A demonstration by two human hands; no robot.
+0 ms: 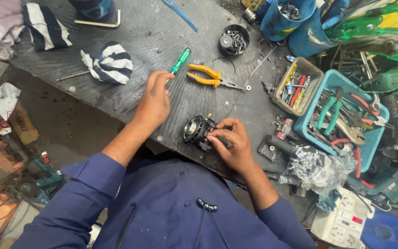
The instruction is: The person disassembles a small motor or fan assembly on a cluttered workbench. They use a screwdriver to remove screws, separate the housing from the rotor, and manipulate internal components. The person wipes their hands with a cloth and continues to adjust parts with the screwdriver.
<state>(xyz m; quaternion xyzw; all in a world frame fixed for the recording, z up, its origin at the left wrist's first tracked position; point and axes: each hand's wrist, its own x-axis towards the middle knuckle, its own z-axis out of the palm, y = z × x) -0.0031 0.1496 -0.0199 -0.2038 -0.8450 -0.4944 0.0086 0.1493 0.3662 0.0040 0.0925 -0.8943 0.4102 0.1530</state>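
Note:
My right hand grips a black round motor part that lies on the dark ribbed bench top, near its front edge. My left hand reaches forward, its fingertips touching the shaft end of a green-handled screwdriver lying on the bench. Just right of the screwdriver lie orange-handled pliers, untouched. Whether the left fingers have closed on the screwdriver is unclear.
A striped cloth lies left of the screwdriver. A black cup of screws stands further back. Right are a beige tray of small tools, a teal tray of pliers, a crumpled plastic bag and a white power strip.

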